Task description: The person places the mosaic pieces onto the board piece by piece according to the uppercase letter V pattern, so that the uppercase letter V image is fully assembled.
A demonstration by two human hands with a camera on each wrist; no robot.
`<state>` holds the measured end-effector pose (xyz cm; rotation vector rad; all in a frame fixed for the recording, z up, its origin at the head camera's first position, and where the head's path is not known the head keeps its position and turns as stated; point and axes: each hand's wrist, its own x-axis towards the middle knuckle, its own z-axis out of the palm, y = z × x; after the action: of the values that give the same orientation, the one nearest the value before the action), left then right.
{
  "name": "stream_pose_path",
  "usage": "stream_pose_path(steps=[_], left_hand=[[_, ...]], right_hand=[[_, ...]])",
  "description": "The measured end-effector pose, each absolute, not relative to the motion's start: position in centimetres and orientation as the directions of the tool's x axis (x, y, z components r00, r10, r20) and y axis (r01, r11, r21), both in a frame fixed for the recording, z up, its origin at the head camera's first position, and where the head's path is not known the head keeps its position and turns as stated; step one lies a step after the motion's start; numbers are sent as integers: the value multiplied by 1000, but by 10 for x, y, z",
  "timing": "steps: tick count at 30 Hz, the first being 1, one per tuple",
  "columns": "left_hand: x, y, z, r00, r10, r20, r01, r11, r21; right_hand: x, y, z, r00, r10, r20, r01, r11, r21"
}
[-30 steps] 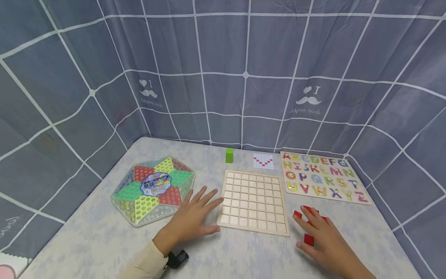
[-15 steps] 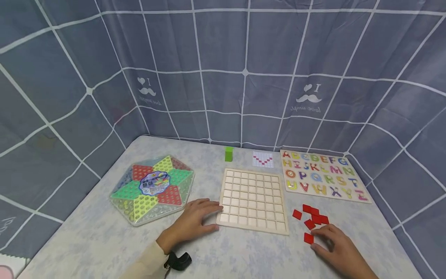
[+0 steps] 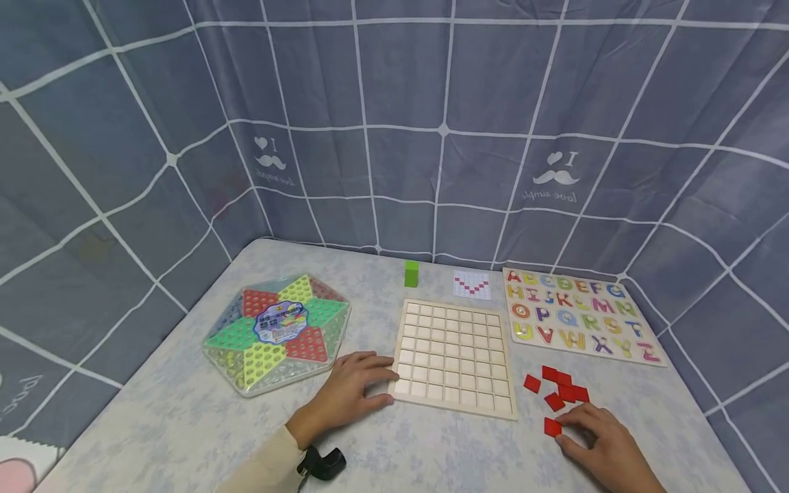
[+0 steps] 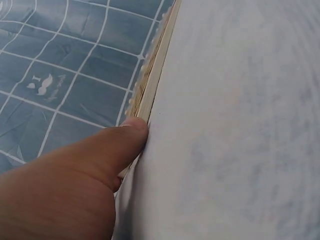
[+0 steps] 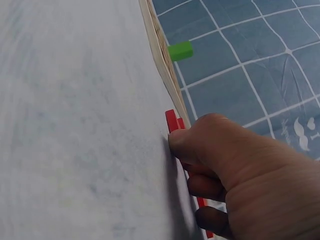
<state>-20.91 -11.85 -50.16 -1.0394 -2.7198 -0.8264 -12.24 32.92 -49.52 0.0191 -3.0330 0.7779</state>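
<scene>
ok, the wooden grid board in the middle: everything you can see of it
The wooden grid board is a pale, light-wood square tray with a raised rim and thin dividers forming rows of small square cells; every visible cell looks empty. It lies flat on the mottled table, between the hexagonal game box and the alphabet puzzle. The left hand rests against its near-left edge, thumb touching the side in the left wrist view. Red tiles lie apart to its right.

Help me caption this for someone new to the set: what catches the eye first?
The bare wooden grid board in the middle of the table, with the left hand resting at its near-left corner. To its right lie loose red square tiles, the right hand touching the nearest. A bright hexagonal checkers board sits left, a colourful alphabet puzzle far right.
</scene>
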Motion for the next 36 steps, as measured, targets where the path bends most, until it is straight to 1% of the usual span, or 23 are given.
stream_pose_path(steps=[6, 18, 20, 22, 25, 28, 32, 36], left_hand=[[-209, -121, -503, -757, 574, 310, 646, 588, 488], [-212, -123, -508, -765, 576, 288, 627, 565, 536], [-212, -122, -508, -767, 575, 285, 624, 566, 538], [-211, -122, -507, -767, 575, 285, 624, 565, 540], [-210, -123, -506, -768, 573, 285, 623, 567, 539], [-210, -123, -507, -769, 578, 272, 619, 571, 539], [-210, -123, -507, -772, 580, 261, 615, 579, 534], [-210, -122, -509, -762, 581, 285, 629, 562, 537]], right_hand=[[-124, 328, -498, -1000, 7, 13, 0, 874, -486], [-131, 321, -494, -998, 14, 68, -21, 871, -491], [-134, 318, -492, -991, -6, 132, -69, 875, -478], [-139, 314, -489, -972, -43, 230, -150, 869, -472], [-155, 304, -485, -915, -124, 383, -306, 832, -463], [-177, 292, -480, -861, -197, 469, -428, 779, -458], [-215, 269, -476, -821, -257, 509, -515, 720, -466], [-252, 236, -472, -827, -290, 482, -532, 682, -502]])
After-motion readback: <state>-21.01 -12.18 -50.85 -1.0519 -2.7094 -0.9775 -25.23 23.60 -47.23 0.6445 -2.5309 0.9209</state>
